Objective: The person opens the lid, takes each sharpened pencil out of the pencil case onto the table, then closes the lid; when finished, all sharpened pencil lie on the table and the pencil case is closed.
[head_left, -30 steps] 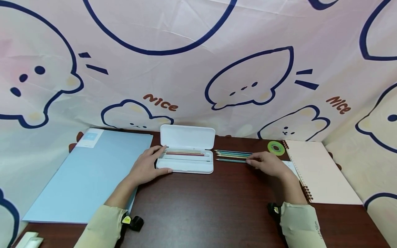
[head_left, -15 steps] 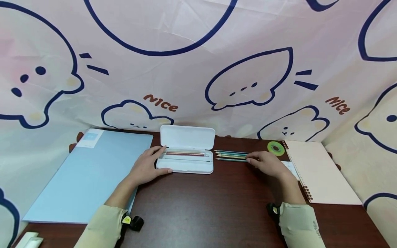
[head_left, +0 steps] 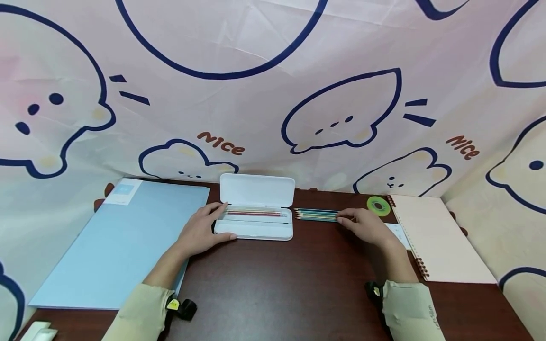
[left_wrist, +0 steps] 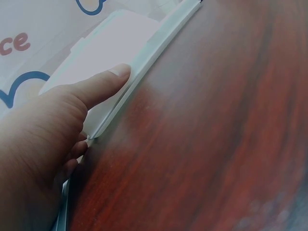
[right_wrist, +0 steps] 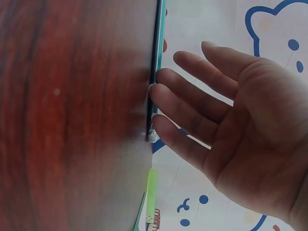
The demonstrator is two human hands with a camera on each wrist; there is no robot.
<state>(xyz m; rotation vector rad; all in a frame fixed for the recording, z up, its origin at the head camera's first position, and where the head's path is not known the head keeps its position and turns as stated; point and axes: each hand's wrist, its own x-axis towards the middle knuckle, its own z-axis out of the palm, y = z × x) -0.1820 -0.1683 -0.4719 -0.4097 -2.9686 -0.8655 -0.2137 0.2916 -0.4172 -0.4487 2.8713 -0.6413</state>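
A white pencil case (head_left: 255,229) lies with its lid up in the head view, with a few pencils (head_left: 256,213) inside. My left hand (head_left: 200,229) holds its left end, thumb along the front edge and fingers at the back; the left wrist view shows the thumb (left_wrist: 103,86) on the rim. Several pencils (head_left: 315,214) lie side by side to the right of the case, tips pointing left. My right hand (head_left: 362,225) is at their right ends. In the right wrist view its fingers (right_wrist: 187,110) are spread and loosely bent, some fingertips touching a pencil (right_wrist: 159,43).
A large blue folder (head_left: 115,241) covers the table's left side. On the right are a green ring (head_left: 378,206) like a tape roll, a white paper (head_left: 398,234) and a spiral notebook (head_left: 443,241). Whitish objects (head_left: 39,331) lie at the front left. A printed cloth (head_left: 256,104) hangs behind.
The front pencil, which lay a little apart, is now close against the others. My right hand has shifted slightly left; my left hand stays on the case.
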